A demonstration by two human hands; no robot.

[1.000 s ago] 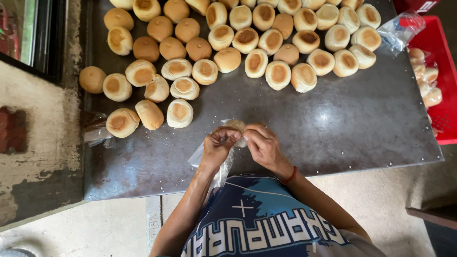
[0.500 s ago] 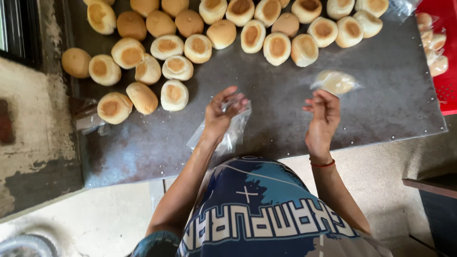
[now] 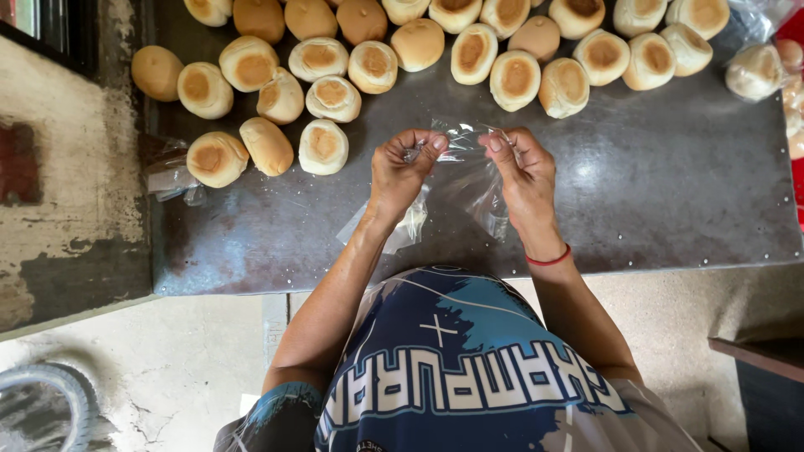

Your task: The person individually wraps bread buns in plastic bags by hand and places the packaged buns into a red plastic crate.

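Blue and white printed shirt (image 3: 452,368) at bottom of view, both forearms reaching up from it over near edge of dark metal counter (image 3: 653,192). Red band (image 3: 548,259) on right wrist. Concrete floor (image 3: 167,393) below counter edge, part of a tyre (image 3: 42,402) in bottom left corner.

Left hand (image 3: 402,167) and right hand (image 3: 519,167) raised side by side above middle of counter, close together, not touching. Both pinching clear plastic bag (image 3: 465,163) at its top edge: left thumb and fingers clenched on left corner, right thumb and fingers clenched on right corner, bag stretched between them. Rest of bag hanging down between and below hands, crumpled. Bag looks empty, hard to be sure through the creases. More clear plastic (image 3: 394,226) lying on counter under left wrist.

Beyond hands, loose group of round buns (image 3: 322,146) on left half of counter, nearest one just up-left of left hand, not touching it. Some pale with browned centres, some plain golden. Crumpled clear plastic (image 3: 172,176) at counter's left edge beside nearest bun cluster.

Further back, row of buns (image 3: 515,79) across top of counter, packed touching one another, running off top of view. One bun already wrapped in clear plastic (image 3: 754,71) at far right, near red crate (image 3: 796,159) at right edge. Worn wall (image 3: 59,167) to left of counter.
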